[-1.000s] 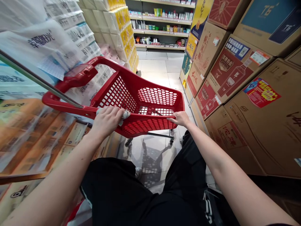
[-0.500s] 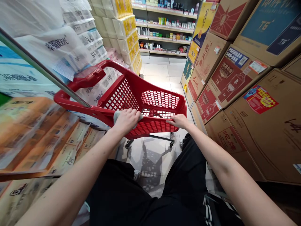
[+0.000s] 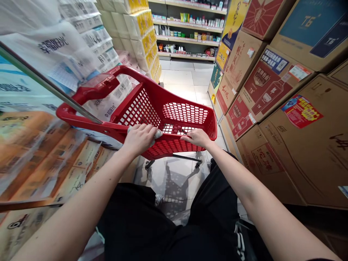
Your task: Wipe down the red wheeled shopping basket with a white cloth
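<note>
A red plastic shopping cart [image 3: 187, 145] stands sideways in front of me, its handle off to the left. My left hand [image 3: 141, 137] presses a pale grey-green cloth [image 3: 158, 134] over the cart's near rim, fingers curled around it; most of the cloth is hidden under the palm. Further right along the same rim, my right hand [image 3: 198, 137] is closed on the edge, with the thumb side toward the left hand. Nothing shows inside the basket apart from its lattice walls and floor.
Stacked cardboard boxes [image 3: 272, 87] rise close on the right. Packs of white paper goods [image 3: 51, 47] and orange packs [image 3: 40, 156] line the left, with a metal pole [image 3: 51, 85] crossing there. Shelves of bottles [image 3: 190, 30] stand beyond the tiled floor [image 3: 179, 78].
My left hand and the cloth have shifted slightly left along the rim. The right hand has also slid left, closer to the basket's middle. The cart stays nearly in place.
</note>
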Motion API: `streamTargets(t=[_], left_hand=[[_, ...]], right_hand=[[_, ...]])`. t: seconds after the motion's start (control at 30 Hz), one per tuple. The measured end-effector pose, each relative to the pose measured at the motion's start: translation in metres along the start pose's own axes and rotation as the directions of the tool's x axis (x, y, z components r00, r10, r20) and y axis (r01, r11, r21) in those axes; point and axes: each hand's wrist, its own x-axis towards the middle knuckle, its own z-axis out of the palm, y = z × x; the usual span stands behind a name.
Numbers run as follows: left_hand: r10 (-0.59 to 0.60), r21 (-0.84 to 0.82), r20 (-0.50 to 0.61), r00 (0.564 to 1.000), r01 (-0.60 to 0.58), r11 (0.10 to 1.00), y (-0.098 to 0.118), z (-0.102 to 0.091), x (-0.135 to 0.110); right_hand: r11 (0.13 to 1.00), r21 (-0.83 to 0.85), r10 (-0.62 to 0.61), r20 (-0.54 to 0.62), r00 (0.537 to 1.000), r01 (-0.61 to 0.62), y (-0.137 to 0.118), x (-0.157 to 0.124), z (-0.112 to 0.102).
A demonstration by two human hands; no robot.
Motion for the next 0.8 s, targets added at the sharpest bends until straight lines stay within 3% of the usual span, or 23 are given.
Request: streamTargets(t=[0.27, 0.4, 0.5, 0.67, 0.8], left_hand=[[-0.060, 0.064, -0.008, 0.998, 0.060, 0.996, -0.045, -0.021, -0.031], [-0.081, 0.014, -0.038, 0.996, 0.082, 0.997, -0.056, -0.029, -0.041], [-0.067, 0.081, -0.001, 0.998, 0.067, 0.994, -0.058, -0.030, -0.041], [-0.090, 0.168, 0.014, 0.996, 0.086, 0.982, -0.048, -0.029, -0.033], [-0.027, 0.111, 0.034, 0.999, 0.023, 0.994, -0.008, -0.018, -0.013]], right_hand=[[1.000, -0.005, 0.002, -0.012, 1.000, -0.003, 0.001, 0.004, 0.004], [1.000, -0.011, 0.006, -0.011, 1.000, -0.006, 0.002, 0.004, 0.005], [0.999, -0.028, 0.024, -0.002, 1.000, -0.024, 0.003, 0.005, 0.006], [0.997, -0.074, 0.030, -0.011, 0.999, -0.031, 0.004, 0.003, 0.004], [0.997, -0.078, 0.010, -0.013, 1.000, -0.011, 0.001, -0.001, 0.004]])
